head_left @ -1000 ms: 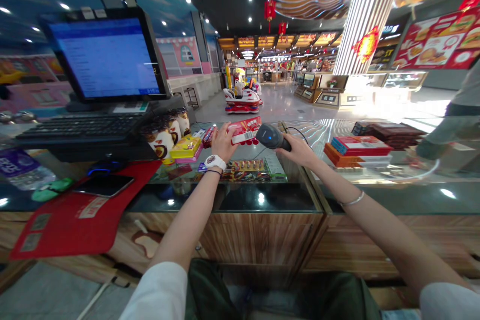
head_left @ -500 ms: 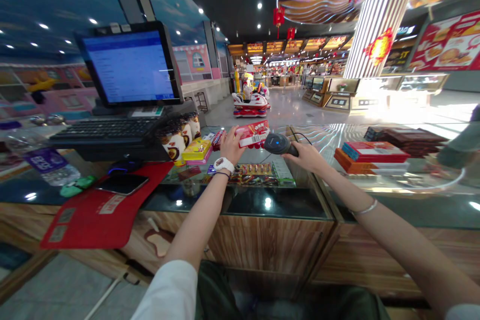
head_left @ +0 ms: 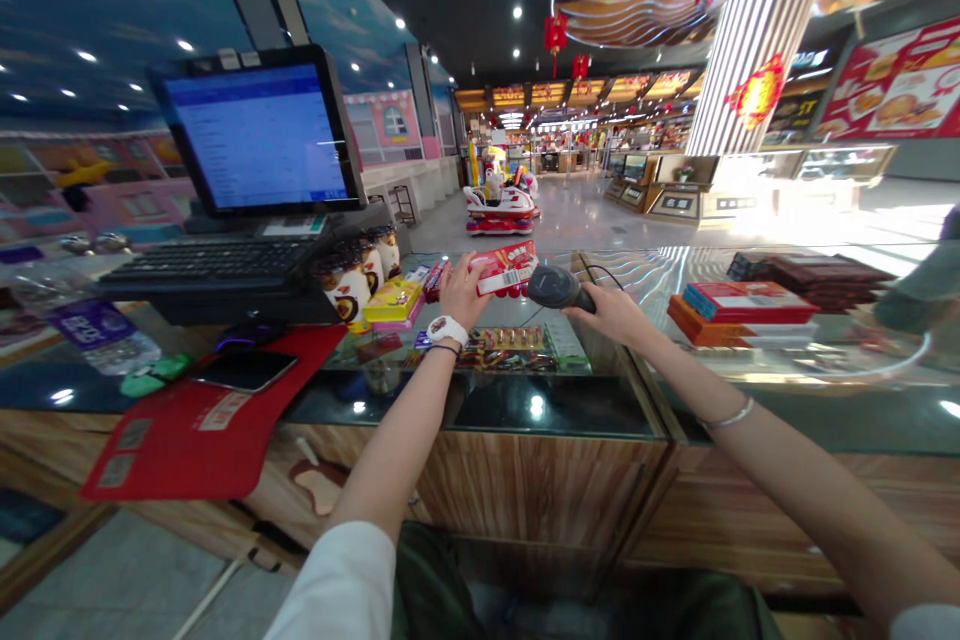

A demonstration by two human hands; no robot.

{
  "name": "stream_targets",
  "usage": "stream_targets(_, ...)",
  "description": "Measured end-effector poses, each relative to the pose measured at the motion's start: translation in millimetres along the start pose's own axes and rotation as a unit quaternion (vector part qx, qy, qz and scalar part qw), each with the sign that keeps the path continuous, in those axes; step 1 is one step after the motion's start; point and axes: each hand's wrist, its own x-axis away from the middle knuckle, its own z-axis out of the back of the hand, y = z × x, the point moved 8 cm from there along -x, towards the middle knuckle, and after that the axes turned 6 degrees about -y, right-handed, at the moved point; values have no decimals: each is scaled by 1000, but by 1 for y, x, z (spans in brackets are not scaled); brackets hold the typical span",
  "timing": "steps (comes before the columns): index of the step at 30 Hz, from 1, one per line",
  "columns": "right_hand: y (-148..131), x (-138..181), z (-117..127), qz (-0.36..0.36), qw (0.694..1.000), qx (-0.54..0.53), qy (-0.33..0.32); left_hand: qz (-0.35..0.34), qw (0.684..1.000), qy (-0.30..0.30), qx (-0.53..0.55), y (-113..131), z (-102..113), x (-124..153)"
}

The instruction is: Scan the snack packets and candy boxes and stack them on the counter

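Note:
Over the glass counter (head_left: pixel 480 400), my left hand (head_left: pixel 459 292) grips a red and white box (head_left: pixel 508 266) by its left end, a barcode facing me. My right hand (head_left: pixel 611 312) is closed round the handle of a black barcode scanner (head_left: pixel 555 287). The scanner's head points left at the box's right end, very near it; whether they touch I cannot tell. Beside my left hand lie yellow and pink packs (head_left: pixel 394 301). Red packaging partly shows under the box.
To the left stand a monitor (head_left: pixel 255 135), a keyboard (head_left: pixel 214 265), printed cups (head_left: pixel 343 288) and a water bottle (head_left: pixel 94 325). A phone (head_left: pixel 246 370) lies on a red mat (head_left: pixel 187 450). Stacked boxes (head_left: pixel 750 304) sit at right. Part of a person (head_left: pixel 919 285) shows at the right edge.
The blue light on top of the scanner has gone out. Both hands, the box and the scanner stay almost where they were.

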Motion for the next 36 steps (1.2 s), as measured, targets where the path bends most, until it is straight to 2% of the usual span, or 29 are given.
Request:
stream_targets(5, 1, -1, -4, 15, 1000, -19, -5, 0, 1000, 1, 1, -1, -2, 0)
stream_targets(11, -6, -2, -15, 96, 991, -97, -8, 4, 1000, 8, -7, -4, -5, -1)
stream_targets(18, -13, -4, -43, 173, 975, -120, -68, 8, 1000, -4, 1, -1, -2, -1)
stream_targets(25, -15, -8, -61, 188, 969, -122, -102, 7, 1000, 10, 5, 0, 1, -1)
stream_targets(36, -12, -9, -72, 181, 972, -102, -113, -4, 1000, 14, 17, 4, 4, 0)
